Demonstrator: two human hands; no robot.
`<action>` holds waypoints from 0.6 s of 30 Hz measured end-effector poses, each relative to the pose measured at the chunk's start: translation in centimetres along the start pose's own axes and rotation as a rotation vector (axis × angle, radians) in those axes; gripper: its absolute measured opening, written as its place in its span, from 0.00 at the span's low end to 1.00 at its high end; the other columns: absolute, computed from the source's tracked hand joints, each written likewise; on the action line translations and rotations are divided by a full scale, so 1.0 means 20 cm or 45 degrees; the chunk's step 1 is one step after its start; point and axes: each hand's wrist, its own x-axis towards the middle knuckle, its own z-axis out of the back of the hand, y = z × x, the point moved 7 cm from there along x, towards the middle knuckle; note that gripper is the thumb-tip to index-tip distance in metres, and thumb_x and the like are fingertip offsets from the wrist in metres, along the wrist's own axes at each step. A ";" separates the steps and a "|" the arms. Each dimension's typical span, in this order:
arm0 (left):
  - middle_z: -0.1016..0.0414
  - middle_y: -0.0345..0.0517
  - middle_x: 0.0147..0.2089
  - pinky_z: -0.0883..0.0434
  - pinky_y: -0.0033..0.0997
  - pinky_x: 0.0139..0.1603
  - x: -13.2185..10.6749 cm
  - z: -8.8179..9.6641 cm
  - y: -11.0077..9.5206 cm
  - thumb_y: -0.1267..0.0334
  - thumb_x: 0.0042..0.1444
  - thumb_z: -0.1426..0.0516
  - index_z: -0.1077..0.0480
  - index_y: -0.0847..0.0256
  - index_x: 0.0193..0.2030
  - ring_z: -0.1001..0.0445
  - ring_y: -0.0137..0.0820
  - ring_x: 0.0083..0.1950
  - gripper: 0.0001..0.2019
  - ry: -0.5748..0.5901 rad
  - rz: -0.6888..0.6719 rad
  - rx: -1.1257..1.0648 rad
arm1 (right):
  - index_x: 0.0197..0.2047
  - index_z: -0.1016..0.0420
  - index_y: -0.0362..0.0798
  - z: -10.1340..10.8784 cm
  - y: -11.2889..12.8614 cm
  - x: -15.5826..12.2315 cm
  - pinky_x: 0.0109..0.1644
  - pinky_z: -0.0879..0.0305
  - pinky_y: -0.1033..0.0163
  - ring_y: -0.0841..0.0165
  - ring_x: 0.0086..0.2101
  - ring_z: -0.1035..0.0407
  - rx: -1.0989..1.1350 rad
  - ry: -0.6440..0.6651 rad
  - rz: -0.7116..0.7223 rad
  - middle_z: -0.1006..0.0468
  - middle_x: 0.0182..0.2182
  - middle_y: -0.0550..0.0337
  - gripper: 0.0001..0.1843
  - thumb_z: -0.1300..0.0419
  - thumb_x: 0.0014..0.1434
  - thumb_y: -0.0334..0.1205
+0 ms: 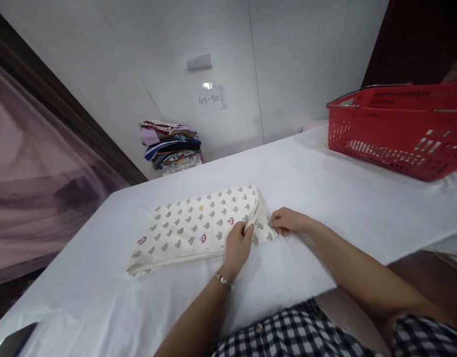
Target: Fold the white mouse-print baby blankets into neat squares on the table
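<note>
A folded white cloth (191,225) printed with small mushrooms, mostly grey with a few red, green and yellow, lies flat on the white-covered table. My left hand (238,246) grips its upper layers near the right end, with the thumb on top and the fingers partly hidden. A lower layer sticks out to the right beneath those layers. At the outer corner of that layer, my right hand (288,221) is closed in a pinch on the cloth's edge. A bracelet circles my left wrist.
A red plastic basket (392,129) with metal handles stands at the right back. Folded clothes (172,146) are stacked by the wall at the table's far edge. A dark flat device (14,342) lies at the lower left. A pinkish curtain (38,163) hangs left.
</note>
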 end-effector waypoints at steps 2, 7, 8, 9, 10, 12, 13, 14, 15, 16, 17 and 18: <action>0.43 0.34 0.23 0.44 0.26 0.27 0.00 0.01 0.01 0.50 0.57 0.53 0.39 0.58 0.28 0.43 0.25 0.25 0.15 -0.037 0.042 -0.051 | 0.26 0.32 0.44 0.03 0.01 0.02 0.18 0.50 0.72 0.78 0.15 0.41 0.056 -0.196 0.028 0.29 0.18 0.63 0.08 0.43 0.51 0.41; 0.42 0.34 0.23 0.45 0.26 0.26 0.00 0.02 0.00 0.50 0.58 0.54 0.40 0.58 0.29 0.42 0.26 0.25 0.15 -0.062 0.089 -0.030 | 0.30 0.30 0.44 0.03 0.07 0.06 0.23 0.45 0.69 0.76 0.18 0.40 -0.158 -0.464 0.104 0.26 0.23 0.60 0.13 0.44 0.54 0.46; 0.41 0.34 0.23 0.45 0.26 0.26 0.00 0.02 0.00 0.50 0.58 0.54 0.40 0.58 0.29 0.42 0.26 0.25 0.15 -0.056 0.083 -0.018 | 0.30 0.29 0.44 0.03 0.08 0.06 0.25 0.45 0.69 0.74 0.21 0.37 -0.278 -0.497 0.098 0.26 0.24 0.58 0.14 0.44 0.53 0.48; 0.41 0.34 0.24 0.45 0.26 0.27 0.00 0.01 0.00 0.50 0.58 0.54 0.40 0.58 0.29 0.42 0.26 0.25 0.15 -0.049 0.072 -0.009 | 0.30 0.28 0.45 0.03 0.09 0.07 0.27 0.44 0.68 0.72 0.24 0.35 -0.390 -0.528 0.090 0.25 0.26 0.57 0.14 0.43 0.52 0.48; 0.41 0.34 0.24 0.45 0.26 0.27 0.00 0.01 0.00 0.50 0.58 0.53 0.40 0.58 0.29 0.42 0.26 0.25 0.15 -0.040 0.057 -0.002 | 0.31 0.27 0.45 0.02 0.10 0.08 0.29 0.44 0.68 0.71 0.28 0.34 -0.479 -0.554 0.082 0.24 0.29 0.56 0.13 0.42 0.51 0.48; 0.41 0.34 0.23 0.45 0.27 0.26 0.00 0.00 -0.01 0.50 0.58 0.53 0.41 0.58 0.28 0.42 0.26 0.25 0.15 -0.027 0.027 0.009 | 0.32 0.27 0.45 0.03 0.10 0.08 0.31 0.45 0.67 0.68 0.31 0.34 -0.561 -0.579 0.069 0.24 0.32 0.55 0.10 0.42 0.50 0.44; 0.42 0.34 0.23 0.46 0.27 0.27 -0.01 0.00 -0.01 0.50 0.58 0.53 0.41 0.58 0.28 0.42 0.26 0.25 0.15 -0.028 0.016 0.018 | 0.31 0.27 0.46 0.03 0.10 0.08 0.31 0.45 0.67 0.68 0.32 0.34 -0.562 -0.580 0.065 0.24 0.32 0.55 0.09 0.42 0.50 0.42; 0.43 0.34 0.23 0.46 0.27 0.27 -0.01 0.00 -0.01 0.50 0.58 0.53 0.41 0.58 0.28 0.42 0.26 0.25 0.15 -0.033 0.008 0.030 | 0.30 0.27 0.45 0.04 0.09 0.09 0.31 0.46 0.67 0.68 0.31 0.34 -0.553 -0.576 0.066 0.24 0.31 0.56 0.07 0.42 0.49 0.40; 0.43 0.34 0.22 0.46 0.27 0.27 -0.01 0.00 -0.01 0.51 0.58 0.53 0.41 0.58 0.28 0.42 0.26 0.25 0.15 -0.036 0.000 0.044 | 0.29 0.27 0.45 0.05 0.09 0.09 0.31 0.46 0.67 0.69 0.31 0.34 -0.545 -0.572 0.066 0.25 0.30 0.56 0.06 0.43 0.49 0.38; 0.43 0.34 0.22 0.46 0.27 0.27 -0.01 0.00 -0.01 0.51 0.58 0.53 0.40 0.58 0.28 0.42 0.26 0.24 0.14 -0.033 -0.012 0.063 | 0.27 0.28 0.45 0.06 0.08 0.08 0.31 0.45 0.68 0.69 0.30 0.34 -0.533 -0.568 0.064 0.25 0.29 0.57 0.06 0.43 0.48 0.38; 0.42 0.34 0.22 0.46 0.27 0.27 -0.01 -0.01 -0.02 0.51 0.58 0.53 0.40 0.58 0.28 0.42 0.26 0.24 0.14 -0.021 -0.029 0.091 | 0.26 0.28 0.45 0.07 0.08 0.08 0.30 0.45 0.68 0.70 0.29 0.35 -0.518 -0.565 0.057 0.25 0.27 0.57 0.05 0.43 0.48 0.37; 0.41 0.34 0.22 0.45 0.27 0.27 -0.01 -0.01 -0.03 0.52 0.58 0.53 0.39 0.58 0.29 0.41 0.26 0.24 0.13 -0.008 -0.053 0.132 | 0.25 0.28 0.44 0.08 0.07 0.08 0.30 0.45 0.68 0.70 0.28 0.35 -0.502 -0.564 0.050 0.26 0.25 0.57 0.05 0.43 0.48 0.37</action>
